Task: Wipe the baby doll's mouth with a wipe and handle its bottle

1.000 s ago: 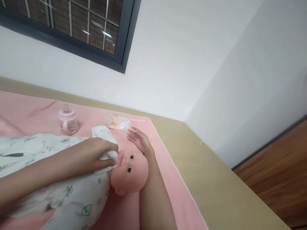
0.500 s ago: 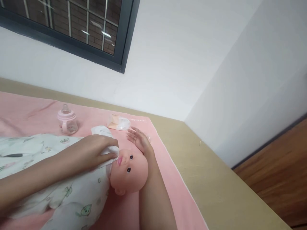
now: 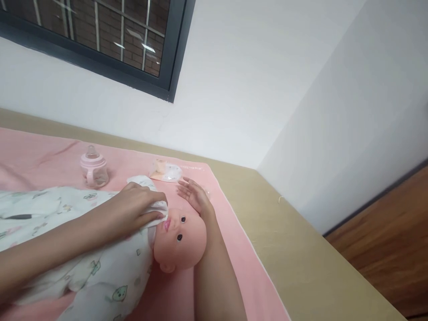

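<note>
A baby doll (image 3: 182, 254) lies on its back in a white printed outfit (image 3: 100, 267), its bald head to the right and eyes uncovered. My left hand (image 3: 137, 203), reaching in from the left over the doll's chest, pinches a white cloth (image 3: 159, 207) between thumb and fingers. The cloth's edge is at the doll's mouth and chin. Behind the doll's head, my right hand (image 3: 193, 195) rests open with fingers loosely stretched and nothing in it. Its forearm runs along the crown of the head.
A pink baby bottle (image 3: 94, 171) with a handle stands upright beyond the doll. A small clear packet with orange and white parts (image 3: 166, 170) lies near my right fingertips. Everything is on a pink mat (image 3: 234, 249) over a light wooden surface (image 3: 284, 249), below a barred window (image 3: 100, 35).
My left hand has shifted slightly right with the white cloth, closer against the doll's mouth. My right hand and the doll look unmoved.
</note>
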### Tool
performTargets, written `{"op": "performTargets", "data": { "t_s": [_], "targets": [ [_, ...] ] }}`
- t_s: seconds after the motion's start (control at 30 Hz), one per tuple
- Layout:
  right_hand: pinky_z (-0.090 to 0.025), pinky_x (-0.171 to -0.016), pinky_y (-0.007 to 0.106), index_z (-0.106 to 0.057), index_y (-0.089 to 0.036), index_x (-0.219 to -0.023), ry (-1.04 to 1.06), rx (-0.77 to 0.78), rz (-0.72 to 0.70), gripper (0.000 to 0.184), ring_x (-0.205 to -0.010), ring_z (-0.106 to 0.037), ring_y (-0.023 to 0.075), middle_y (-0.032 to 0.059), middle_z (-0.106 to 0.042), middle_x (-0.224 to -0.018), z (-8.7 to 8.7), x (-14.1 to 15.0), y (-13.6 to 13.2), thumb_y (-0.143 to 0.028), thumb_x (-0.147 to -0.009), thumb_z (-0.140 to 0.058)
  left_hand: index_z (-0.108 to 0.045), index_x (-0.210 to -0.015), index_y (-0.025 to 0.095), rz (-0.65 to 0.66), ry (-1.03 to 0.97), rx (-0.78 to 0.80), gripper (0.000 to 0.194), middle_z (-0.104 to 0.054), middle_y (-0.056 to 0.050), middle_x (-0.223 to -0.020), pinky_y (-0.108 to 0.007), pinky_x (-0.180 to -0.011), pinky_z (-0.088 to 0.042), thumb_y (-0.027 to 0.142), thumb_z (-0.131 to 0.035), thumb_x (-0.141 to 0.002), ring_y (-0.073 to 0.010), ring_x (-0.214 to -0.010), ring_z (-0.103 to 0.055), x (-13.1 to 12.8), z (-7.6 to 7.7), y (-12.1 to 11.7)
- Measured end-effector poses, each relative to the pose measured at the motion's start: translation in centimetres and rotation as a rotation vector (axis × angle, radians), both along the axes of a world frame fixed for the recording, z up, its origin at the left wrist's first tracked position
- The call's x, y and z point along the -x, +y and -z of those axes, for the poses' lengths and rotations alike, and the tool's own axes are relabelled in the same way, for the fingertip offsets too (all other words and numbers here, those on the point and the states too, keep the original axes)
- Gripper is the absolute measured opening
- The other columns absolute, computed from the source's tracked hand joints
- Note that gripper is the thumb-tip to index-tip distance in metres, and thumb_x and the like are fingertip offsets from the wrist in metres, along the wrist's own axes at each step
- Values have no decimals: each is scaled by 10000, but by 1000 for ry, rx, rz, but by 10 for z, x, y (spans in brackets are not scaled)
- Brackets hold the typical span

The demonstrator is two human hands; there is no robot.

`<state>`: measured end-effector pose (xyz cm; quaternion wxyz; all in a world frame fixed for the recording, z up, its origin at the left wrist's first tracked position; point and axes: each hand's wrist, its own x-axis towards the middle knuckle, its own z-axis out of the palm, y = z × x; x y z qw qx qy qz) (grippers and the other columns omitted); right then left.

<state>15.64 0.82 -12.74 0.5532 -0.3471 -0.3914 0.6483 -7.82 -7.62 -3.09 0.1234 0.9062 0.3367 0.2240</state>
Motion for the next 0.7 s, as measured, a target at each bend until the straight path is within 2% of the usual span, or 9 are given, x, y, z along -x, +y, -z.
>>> {"op": "performTargets", "data": {
  "t_s": [0.1, 0.27, 0.47, 0.7],
  "targets": [
    [-467, -977, 380, -605, -207, -1070, 10, 1, 3, 340, -925, -648, 158, 65, -678, -1097, 0, 1, -1, -282, -747, -679, -654, -785, 229, 0, 41, 7, 290, -676, -27, -693, -325, -728, -398, 393, -431, -869, -233, -705, -603, -1, 0, 0],
    [-466, -976, 378, -610, -207, -1060, 18, 6, -1, 318, -936, -646, 160, 64, -680, -1097, -2, 1, -2, -283, -757, -674, -648, -734, 224, -17, 8, -24, 278, -671, -21, -703, -349, -760, -372, 382, -453, -853, -232, -707, -597, -4, -1, -3],
    [-460, -987, 384, -614, -205, -1054, 22, 5, -5, 318, -934, -649, 160, 66, -681, -1089, -1, 1, -2, -276, -751, -680, -651, -764, 218, -50, -25, -51, 260, -676, -30, -742, -377, -786, -370, 362, -451, -848, -240, -727, -596, -5, -4, -5],
    [-459, -992, 385, -610, -210, -1051, 18, 1, -4, 310, -942, -650, 159, 60, -679, -1086, -2, 1, -2, -283, -756, -675, -666, -768, 250, -27, -79, 61, 249, -678, -9, -765, -332, -743, -392, 421, -494, -826, -241, -784, -583, -4, -9, -14]
  ]
}}
